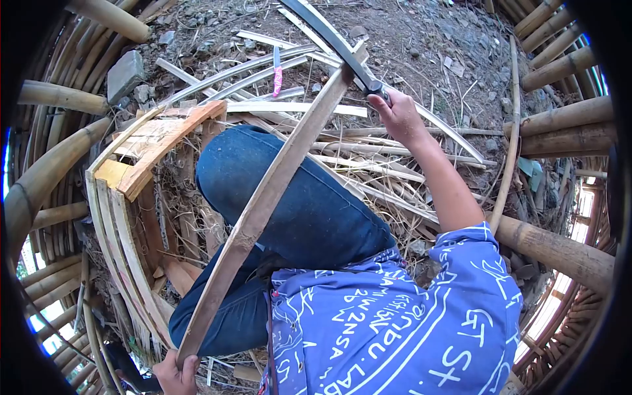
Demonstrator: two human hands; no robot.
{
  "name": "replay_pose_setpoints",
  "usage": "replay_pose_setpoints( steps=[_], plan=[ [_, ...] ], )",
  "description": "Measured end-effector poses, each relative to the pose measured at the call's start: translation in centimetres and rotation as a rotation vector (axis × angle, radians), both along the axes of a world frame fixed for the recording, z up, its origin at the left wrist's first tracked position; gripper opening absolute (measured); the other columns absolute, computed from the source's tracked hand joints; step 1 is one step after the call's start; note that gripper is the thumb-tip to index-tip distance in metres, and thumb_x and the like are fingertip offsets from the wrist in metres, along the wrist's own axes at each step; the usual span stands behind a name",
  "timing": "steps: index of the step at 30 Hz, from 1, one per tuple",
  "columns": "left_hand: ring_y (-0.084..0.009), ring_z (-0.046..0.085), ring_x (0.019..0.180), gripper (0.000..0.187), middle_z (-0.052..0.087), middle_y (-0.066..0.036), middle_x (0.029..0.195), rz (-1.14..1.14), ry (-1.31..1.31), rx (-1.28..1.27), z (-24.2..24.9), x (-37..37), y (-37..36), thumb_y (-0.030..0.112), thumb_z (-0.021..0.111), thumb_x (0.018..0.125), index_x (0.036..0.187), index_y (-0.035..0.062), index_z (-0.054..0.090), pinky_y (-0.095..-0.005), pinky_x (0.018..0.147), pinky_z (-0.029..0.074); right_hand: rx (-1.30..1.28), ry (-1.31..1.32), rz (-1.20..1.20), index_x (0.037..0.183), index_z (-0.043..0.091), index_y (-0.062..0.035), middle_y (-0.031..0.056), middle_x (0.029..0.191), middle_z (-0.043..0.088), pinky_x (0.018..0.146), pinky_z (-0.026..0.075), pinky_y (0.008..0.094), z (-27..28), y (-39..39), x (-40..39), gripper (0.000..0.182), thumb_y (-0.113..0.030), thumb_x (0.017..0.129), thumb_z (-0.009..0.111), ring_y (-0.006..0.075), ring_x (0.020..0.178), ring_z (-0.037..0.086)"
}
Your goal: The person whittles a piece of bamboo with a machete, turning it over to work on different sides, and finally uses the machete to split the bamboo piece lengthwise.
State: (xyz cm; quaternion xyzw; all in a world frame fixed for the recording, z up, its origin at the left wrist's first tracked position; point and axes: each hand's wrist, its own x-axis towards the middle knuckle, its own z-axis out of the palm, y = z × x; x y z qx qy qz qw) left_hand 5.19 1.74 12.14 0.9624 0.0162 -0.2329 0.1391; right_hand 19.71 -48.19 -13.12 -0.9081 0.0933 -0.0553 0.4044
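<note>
My left hand (pixel 176 374) is closed round the near end of a long split bamboo strip (pixel 245 230), which slants up across my bent knee. My right hand (pixel 399 120) is wrapped round the handle of a long curved dark blade (pixel 322 29). The blade crosses the strip's far end and appears to touch it there. A knife with a pink handle (pixel 278 81) lies on the ground beyond my knee, among loose strips.
A wooden frame with curved slats (pixel 125 243) stands at the left. Bamboo strips and shavings (pixel 378 164) litter the ground. A grey block (pixel 125 76) lies at the upper left. Thick bamboo poles (pixel 559 257) line both sides.
</note>
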Motion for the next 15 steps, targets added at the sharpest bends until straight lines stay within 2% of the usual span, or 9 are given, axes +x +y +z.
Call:
replay_pose_setpoints(
  steps=[2,4,6,7,8,10,12,14,15],
  plan=[
    [-0.0224,0.049,0.046,0.017,0.051,-0.012,0.053,0.033,0.023,-0.003,0.1,-0.4,0.9,0.014,0.063,0.086,0.078,-0.0009,0.062,-0.0335,0.047,0.037,-0.001,-0.031,-0.014,0.075,0.056,0.0002,0.0128,0.058,0.053,0.053,0.040,0.0389,-0.5,-0.9,0.2,0.059,-0.057,0.089,0.050,0.0244,0.054,0.052],
    [-0.0189,0.050,0.046,0.016,0.053,-0.010,0.053,0.063,0.041,-0.013,-0.4,-1.7,3.8,0.013,0.062,0.087,0.079,-0.0008,0.062,-0.0321,0.047,0.038,0.028,0.144,-0.286,0.072,0.054,-0.0007,0.0095,0.054,0.052,0.050,0.039,0.0368,-0.7,-3.0,1.0,0.058,-0.055,0.091,0.049,0.0197,0.053,0.052],
    [-0.0137,0.051,0.047,0.015,0.056,-0.008,0.056,0.315,0.087,-0.059,-1.1,-3.5,8.2,0.014,0.063,0.087,0.082,-0.0004,0.063,-0.0295,0.048,0.039,0.007,0.119,-0.417,0.069,0.053,-0.0017,0.0061,0.051,0.051,0.045,0.037,0.0337,-3.4,-6.9,0.5,0.055,-0.051,0.093,0.048,0.0156,0.046,0.050],
    [-0.0168,0.052,0.049,0.015,0.057,-0.010,0.059,0.197,0.145,0.059,-0.3,-3.6,7.7,0.015,0.064,0.086,0.086,0.0002,0.064,-0.0305,0.049,0.040,0.108,0.135,-0.468,0.067,0.053,-0.0026,0.0051,0.050,0.051,0.041,0.036,0.0318,-4.2,-7.8,-0.6,0.054,-0.049,0.093,0.047,0.0141,0.043,0.049],
    [-0.0198,0.052,0.050,0.016,0.056,-0.011,0.060,0.049,0.000,-0.032,0.0,-3.3,5.4,0.016,0.065,0.085,0.088,0.0007,0.065,-0.0324,0.050,0.040,0.210,0.159,-0.505,0.065,0.052,-0.0035,0.0042,0.050,0.051,0.038,0.035,0.0300,-4.8,-8.0,-2.0,0.053,-0.048,0.094,0.047,0.0127,0.039,0.047],
    [-0.0222,0.053,0.053,0.015,0.056,-0.012,0.062,0.142,0.120,0.069,0.1,-3.9,5.4,0.016,0.064,0.086,0.088,0.0010,0.064,-0.0339,0.052,0.042,0.280,0.145,-0.556,0.066,0.051,-0.0048,0.0033,0.049,0.049,0.033,0.035,0.0270,-5.6,-7.0,-4.2,0.054,-0.051,0.094,0.045,0.0110,0.034,0.045],
    [-0.0194,0.053,0.053,0.015,0.057,-0.011,0.063,0.187,0.159,0.057,0.2,-3.4,5.1,0.016,0.062,0.087,0.085,0.0011,0.064,-0.0316,0.052,0.041,0.377,0.109,-0.601,0.066,0.048,-0.0069,0.0017,0.049,0.049,0.032,0.035,0.0233,-4.8,-4.6,-5.1,0.055,-0.054,0.093,0.044,0.0085,0.035,0.046],
    [-0.0149,0.051,0.054,0.017,0.058,-0.007,0.064,0.285,0.265,-0.026,-0.4,-3.1,6.8,0.015,0.059,0.089,0.082,0.0012,0.064,-0.0289,0.052,0.040,0.611,0.086,-0.576,0.073,0.046,-0.0084,-0.0010,0.051,0.047,0.031,0.035,0.0213,-3.4,-2.0,-4.9,0.051,-0.056,0.093,0.042,0.0056,0.036,0.044],
    [-0.0107,0.048,0.055,0.018,0.055,-0.002,0.062,0.250,0.285,0.006,-0.2,-2.6,6.7,0.016,0.056,0.091,0.082,0.0019,0.063,-0.0273,0.051,0.038,0.703,0.075,-0.554,0.075,0.047,-0.0082,-0.0012,0.052,0.046,0.031,0.035,0.0209,-2.4,-0.6,-4.8,0.051,-0.056,0.093,0.041,0.0054,0.036,0.043]
  ],
)
